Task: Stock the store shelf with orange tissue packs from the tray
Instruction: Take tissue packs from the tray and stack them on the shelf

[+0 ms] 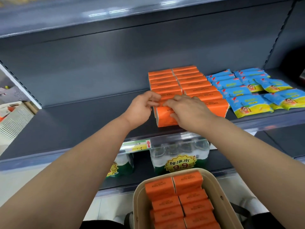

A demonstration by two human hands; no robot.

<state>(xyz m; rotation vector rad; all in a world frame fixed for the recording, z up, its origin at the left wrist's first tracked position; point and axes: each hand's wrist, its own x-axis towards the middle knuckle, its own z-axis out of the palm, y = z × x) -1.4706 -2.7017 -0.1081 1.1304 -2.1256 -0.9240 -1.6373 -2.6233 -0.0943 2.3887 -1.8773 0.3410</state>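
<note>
Grey store shelf runs across in front of you, bare along its left half. Two rows of orange packs stand on it at 12 o'clock, and both your hands are on the front pack of the left row. Your left hand pinches its top left edge with curled fingers. Your right hand is folded over the top, thumb against the front face. More packs fill the tray at 6 o'clock, close below you.

These packs look light and soft in slick plastic wrap, so I'd judge they dent under a hard squeeze and may slide on one another. Take each across its short sides, or by top and front as now, and press it back flush to the row.

Blue packs lie loosely piled just beside the right row at 2 o'clock, and a push to the right could nudge them. Water bottles sit on the lower shelf at 6 o'clock, behind the tray and out of your path.
</note>
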